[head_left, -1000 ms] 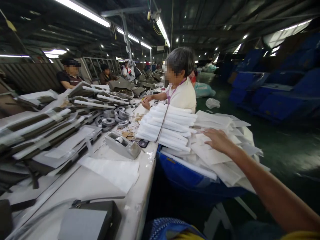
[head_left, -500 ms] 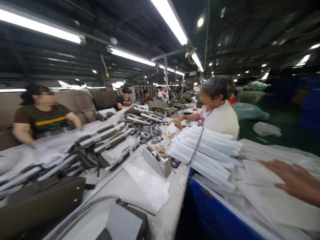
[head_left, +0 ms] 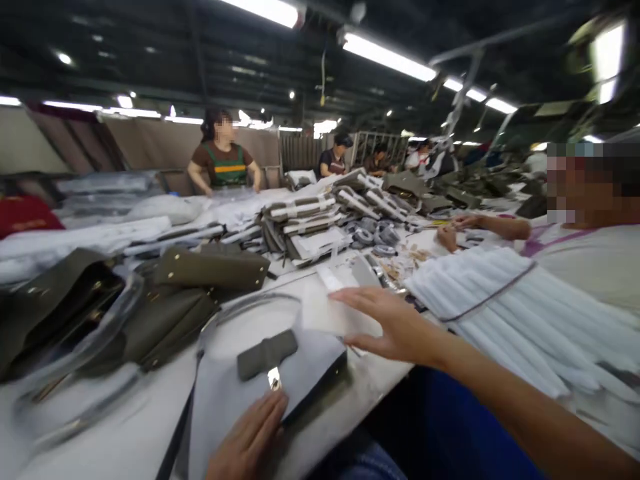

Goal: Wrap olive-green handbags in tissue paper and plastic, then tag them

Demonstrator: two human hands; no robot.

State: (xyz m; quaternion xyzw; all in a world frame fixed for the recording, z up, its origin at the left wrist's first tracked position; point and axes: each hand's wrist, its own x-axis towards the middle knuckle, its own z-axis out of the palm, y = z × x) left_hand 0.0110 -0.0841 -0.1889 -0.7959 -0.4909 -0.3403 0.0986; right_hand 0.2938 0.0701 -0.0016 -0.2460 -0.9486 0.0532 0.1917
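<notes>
Bag (head_left: pixel 220 400): left hand (head_left: pixel 253 433) atop, likely steadying, fingers together, grip unclear; right hand (head_left: pixel 397 327) beside, fingers wide, at sheet (head_left: pixel 319 310).

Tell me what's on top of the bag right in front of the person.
On the bag: a grey cover, an olive tab and shiny clasp, and the left hand beside the clasp. Whatever the cover hides beneath, and the bag's inside, cannot be seen.

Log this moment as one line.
left hand: on grey-faced bag, at metal clasp | right hand: open, by white sheet, contact unclear | nearby: tied white bundle
</notes>
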